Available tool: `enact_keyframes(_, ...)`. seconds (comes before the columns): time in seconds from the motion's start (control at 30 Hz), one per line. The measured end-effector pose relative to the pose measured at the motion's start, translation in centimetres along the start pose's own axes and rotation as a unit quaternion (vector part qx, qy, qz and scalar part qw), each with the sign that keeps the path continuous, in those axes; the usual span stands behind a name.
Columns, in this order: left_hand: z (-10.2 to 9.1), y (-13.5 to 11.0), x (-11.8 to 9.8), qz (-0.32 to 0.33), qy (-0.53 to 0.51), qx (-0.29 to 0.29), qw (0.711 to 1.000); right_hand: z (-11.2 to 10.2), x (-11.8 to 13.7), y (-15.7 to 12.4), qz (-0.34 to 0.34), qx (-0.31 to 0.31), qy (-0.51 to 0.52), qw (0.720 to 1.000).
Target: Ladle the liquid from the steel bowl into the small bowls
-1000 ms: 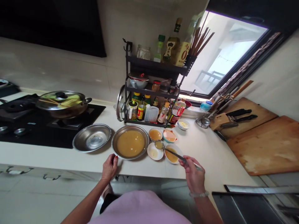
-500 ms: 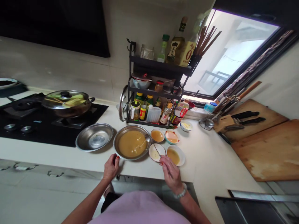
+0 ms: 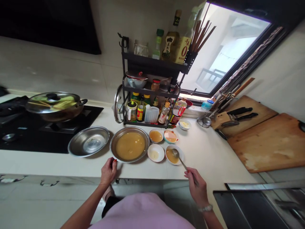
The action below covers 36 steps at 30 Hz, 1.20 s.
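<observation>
My right hand (image 3: pixel 195 183) is closed around the handle of a metal ladle (image 3: pixel 181 162). The ladle's scoop rests in a white bowl (image 3: pixel 181 152) of yellowish-brown liquid. My left hand (image 3: pixel 109 170) grips the near-left rim of a metal basin (image 3: pixel 112 140), which holds more of the same liquid with pale bits floating in it. Between basin and ladle stands a white bowl with only a little liquid at its bottom (image 3: pixel 156 149). Behind it are a small bowl of liquid (image 3: pixel 156 136) and a teal-sided bowl of orange-tinted liquid (image 3: pixel 170 136).
A second metal basin (image 3: pixel 105 143) sits at the left, before a lidded pan (image 3: pixel 57 111) on the stove. A black rack (image 3: pixel 152 60) of bottles and jars stands behind the bowls. At the right are a knife block (image 3: pixel 220 120), cutting boards (image 3: pixel 269 146) and a sink (image 3: pixel 250 203).
My right hand has carried the ladle rightward from the basin's edge to the right-hand bowl, where its scoop now sits. My left hand stays at the basin rim. The view has shifted slightly.
</observation>
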<state>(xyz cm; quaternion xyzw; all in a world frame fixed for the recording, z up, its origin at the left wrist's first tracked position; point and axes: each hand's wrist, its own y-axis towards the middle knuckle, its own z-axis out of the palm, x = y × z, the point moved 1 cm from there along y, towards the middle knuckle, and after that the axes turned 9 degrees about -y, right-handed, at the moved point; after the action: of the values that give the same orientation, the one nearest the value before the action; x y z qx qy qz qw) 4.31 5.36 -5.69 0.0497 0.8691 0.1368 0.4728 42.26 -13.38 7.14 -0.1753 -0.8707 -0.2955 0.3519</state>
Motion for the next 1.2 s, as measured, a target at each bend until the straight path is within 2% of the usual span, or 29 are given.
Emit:
enact_keyframes(0.1, 0.0, 0.0, 0.0, 0.002, 0.002, -0.001, 1.0, 0.4, -0.2, -0.1, 0.131, -0.034, 0.066, 0.989)
enact_keyframes(0.17, 0.0, 0.0, -0.1, 0.003, 0.002, -0.001, 1.0, 0.4, -0.5, 0.1, 0.209, -0.069, 0.111, 0.969)
enact_keyframes(0.23, -0.1, 0.0, -0.1, 0.002, -0.001, -0.002, 1.0, 0.3, -0.8, 0.3, 0.255, -0.105, 0.166, 0.947)
enact_keyframes(0.37, -0.1, 0.0, -0.3, -0.005, -0.007, -0.001, 1.0, -0.3, -1.0, 0.9, 0.281, -0.161, 0.269, 0.907)
enact_keyframes(0.57, -0.1, 0.1, -0.3, 0.0, -0.01, -0.003, 1.0, -1.3, -0.1, 1.5, 0.309, -0.169, 0.338, 0.873)
enact_keyframes(0.73, 0.1, 0.0, -0.1, 0.001, -0.005, -0.005, 1.0, -1.3, 1.8, 2.3, 0.284, -0.151, 0.323, 0.89)
enact_keyframes(0.87, 0.1, 0.0, 0.0, 0.003, -0.007, -0.004, 1.0, -0.2, 3.8, 3.1, 0.264, -0.117, 0.33, 0.899)
enact_keyframes(0.97, 0.1, 0.0, -0.1, 0.006, -0.013, -0.005, 1.0, 1.6, 5.3, 3.7, 0.245, -0.082, 0.342, 0.904)
enact_keyframes(1.1, 0.0, -0.1, -0.3, 0.007, -0.016, -0.007, 1.0, 5.1, 6.9, 3.8, 0.211, -0.028, 0.348, 0.913)
enact_keyframes(1.2, 0.0, -0.1, -0.4, 0.006, -0.018, -0.009, 1.0, 7.5, 7.8, 3.1, 0.144, 0.025, 0.293, 0.945)
